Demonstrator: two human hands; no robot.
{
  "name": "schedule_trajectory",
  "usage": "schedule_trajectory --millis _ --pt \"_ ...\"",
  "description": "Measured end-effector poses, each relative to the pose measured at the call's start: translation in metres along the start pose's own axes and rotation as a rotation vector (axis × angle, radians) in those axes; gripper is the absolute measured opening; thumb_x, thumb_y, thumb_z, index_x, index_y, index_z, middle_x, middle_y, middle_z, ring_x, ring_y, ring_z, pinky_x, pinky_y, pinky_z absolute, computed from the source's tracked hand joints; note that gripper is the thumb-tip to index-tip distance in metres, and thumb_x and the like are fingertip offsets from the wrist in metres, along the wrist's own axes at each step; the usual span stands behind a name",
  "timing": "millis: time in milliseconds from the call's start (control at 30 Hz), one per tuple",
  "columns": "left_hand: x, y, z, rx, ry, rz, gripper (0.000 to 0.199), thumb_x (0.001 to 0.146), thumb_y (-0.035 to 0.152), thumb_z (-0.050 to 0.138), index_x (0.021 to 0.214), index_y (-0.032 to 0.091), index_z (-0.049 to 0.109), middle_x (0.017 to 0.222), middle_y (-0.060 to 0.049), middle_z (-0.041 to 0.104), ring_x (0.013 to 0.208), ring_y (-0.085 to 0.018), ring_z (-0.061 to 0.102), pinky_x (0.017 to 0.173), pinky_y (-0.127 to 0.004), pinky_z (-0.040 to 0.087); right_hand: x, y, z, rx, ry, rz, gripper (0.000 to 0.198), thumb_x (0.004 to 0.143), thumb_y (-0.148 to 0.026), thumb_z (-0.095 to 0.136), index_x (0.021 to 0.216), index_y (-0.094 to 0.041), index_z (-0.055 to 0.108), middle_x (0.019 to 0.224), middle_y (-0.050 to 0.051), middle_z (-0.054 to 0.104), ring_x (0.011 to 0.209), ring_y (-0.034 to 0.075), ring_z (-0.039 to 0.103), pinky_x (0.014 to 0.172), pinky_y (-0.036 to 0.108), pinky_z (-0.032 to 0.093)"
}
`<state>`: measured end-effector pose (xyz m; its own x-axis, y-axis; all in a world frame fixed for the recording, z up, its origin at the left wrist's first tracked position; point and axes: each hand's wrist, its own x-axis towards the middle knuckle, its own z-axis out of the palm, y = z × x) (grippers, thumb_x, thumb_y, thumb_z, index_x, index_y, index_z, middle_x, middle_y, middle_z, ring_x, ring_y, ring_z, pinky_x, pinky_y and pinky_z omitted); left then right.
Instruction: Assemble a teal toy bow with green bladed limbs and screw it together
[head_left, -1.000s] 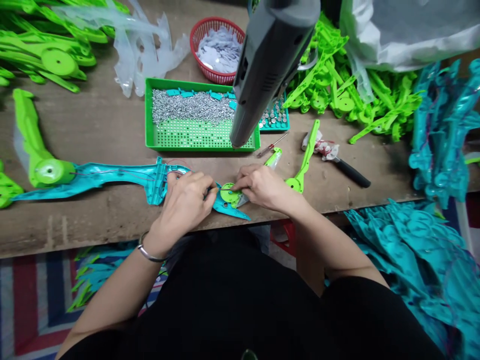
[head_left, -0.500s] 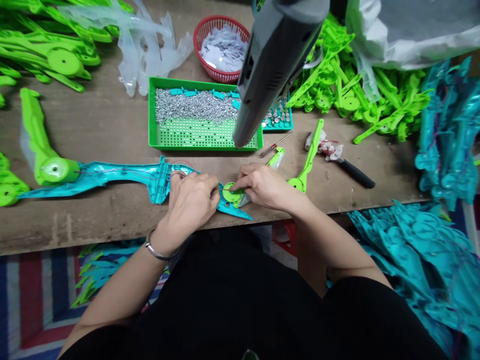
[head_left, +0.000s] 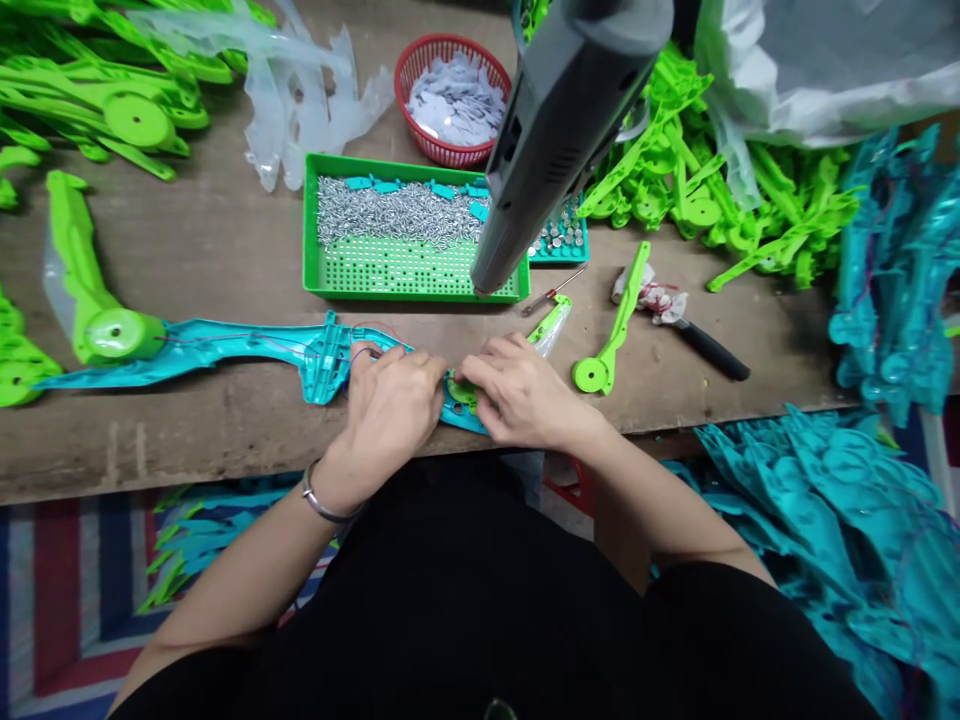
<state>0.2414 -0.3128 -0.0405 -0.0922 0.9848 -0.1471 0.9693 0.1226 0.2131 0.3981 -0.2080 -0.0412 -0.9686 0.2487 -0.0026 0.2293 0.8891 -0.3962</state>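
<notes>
A long turquoise plastic shell (head_left: 232, 343) lies along the front of the bench, with thin red and purple wires running in it. A lime-green arm with a round hub (head_left: 120, 333) sits at its left end. Over the shell's right half, my left hand (head_left: 397, 400) is closed, gripping its edge. My right hand (head_left: 525, 395) is curled with fingers pressed at a lime-green arm piece (head_left: 551, 322), whose round end rests in the shell's right part. Fingers hide most of that round end and whatever small thing may be between them.
A grey electric screwdriver (head_left: 551, 150) hangs over a green tray (head_left: 416, 292) of screws. Behind it stands a red basket (head_left: 453, 152). A loose lime-green arm (head_left: 611, 345), a small screwdriver (head_left: 553, 291) and a black-handled knife (head_left: 712, 348) lie right. Turquoise shells (head_left: 840, 520) are heaped beyond the bench edge.
My right hand has drawn slightly left and its extended index finger has curled in over the round green end. Both hands are now closer together. The view has shifted a little.
</notes>
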Motion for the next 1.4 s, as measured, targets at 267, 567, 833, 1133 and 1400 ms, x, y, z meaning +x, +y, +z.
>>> schedule_trajectory --millis 267,567,833,1133,1400 --pt "0.002 0.001 -0.001 -0.003 -0.031 0.013 0.027 0.094 0.019 0.042 0.078 0.020 0.064 0.082 -0.008 0.071 0.087 -0.032 0.067 0.080 -0.048 0.036 0.000 -0.010 0.006 -0.054 -0.040 0.031 0.017 0.088 -0.013 0.043 0.091 -0.015 0.060 0.080 0.006 0.064 0.080 0.021 0.048 0.078 0.035 0.031" --pt "-0.002 -0.027 -0.013 -0.182 0.009 -0.027 0.017 0.093 0.027 0.050 0.084 0.020 0.063 0.078 -0.004 0.070 0.077 -0.024 0.065 0.075 -0.038 0.036 0.001 -0.019 0.009 -0.105 -0.052 0.072 0.026 0.093 -0.020 0.048 0.111 -0.015 0.066 0.085 0.007 0.064 0.081 0.022 0.046 0.075 0.036 0.028" --pt "0.015 -0.041 -0.023 -0.335 -0.149 0.005 0.015 0.084 0.022 0.048 0.074 0.020 0.060 0.066 -0.002 0.063 0.060 -0.016 0.054 0.060 -0.030 0.031 0.003 -0.019 0.013 -0.157 -0.074 0.062 0.033 0.096 -0.024 0.049 0.123 -0.019 0.067 0.088 0.009 0.059 0.084 0.022 0.042 0.072 0.037 0.024" --pt "0.046 -0.043 -0.031 -0.232 -0.341 0.029 0.004 0.072 0.025 0.056 0.070 0.021 0.057 0.062 0.000 0.061 0.056 -0.015 0.052 0.055 -0.029 0.029 0.004 -0.021 0.014 -0.207 -0.053 0.060 0.032 0.097 -0.025 0.047 0.121 -0.019 0.067 0.089 0.008 0.058 0.083 0.022 0.041 0.071 0.037 0.022" --pt "0.071 -0.054 -0.042 -0.383 -0.598 0.052 0.005 0.066 0.023 0.058 0.067 0.021 0.062 0.056 0.002 0.062 0.053 -0.015 0.056 0.051 -0.026 0.035 0.005 -0.023 0.013 -0.228 -0.082 0.060 0.032 0.097 -0.025 0.047 0.121 -0.019 0.067 0.090 0.009 0.059 0.083 0.023 0.042 0.071 0.038 0.022"
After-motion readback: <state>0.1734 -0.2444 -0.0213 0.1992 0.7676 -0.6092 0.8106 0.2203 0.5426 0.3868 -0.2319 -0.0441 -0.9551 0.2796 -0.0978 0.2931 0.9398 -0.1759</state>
